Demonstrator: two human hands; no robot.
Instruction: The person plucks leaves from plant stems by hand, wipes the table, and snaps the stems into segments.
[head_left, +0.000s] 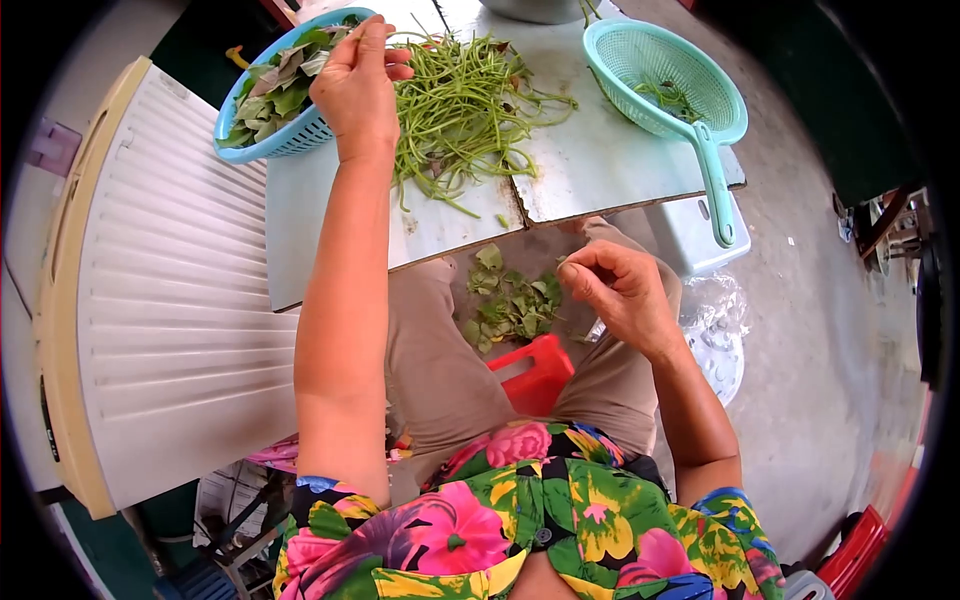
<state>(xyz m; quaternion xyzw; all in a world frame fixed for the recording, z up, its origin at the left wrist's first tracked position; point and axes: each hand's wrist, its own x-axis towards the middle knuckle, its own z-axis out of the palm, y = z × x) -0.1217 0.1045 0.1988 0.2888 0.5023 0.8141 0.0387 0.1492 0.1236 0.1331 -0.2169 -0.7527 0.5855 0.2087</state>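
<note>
My left hand (358, 90) is raised over the table, between a blue basket (318, 138) of green and purplish leaves (285, 88) and a loose heap of thin green stems (465, 105). Its fingers are pinched together; whatever is between them is too small to make out. My right hand (622, 298) hovers over my lap, just off the table's near edge. Thumb and index finger meet in a pinch there, and I cannot make out what they hold. Below, discarded-looking green leaves (515, 300) lie on the floor between my legs.
A turquoise handled colander (720, 75) with a few stems inside stands at the table's right, its handle past the edge. The table (590, 160) has a seam. Nearby are a red stool (537, 375), a white ribbed panel (180, 280) and a white stool (735, 235).
</note>
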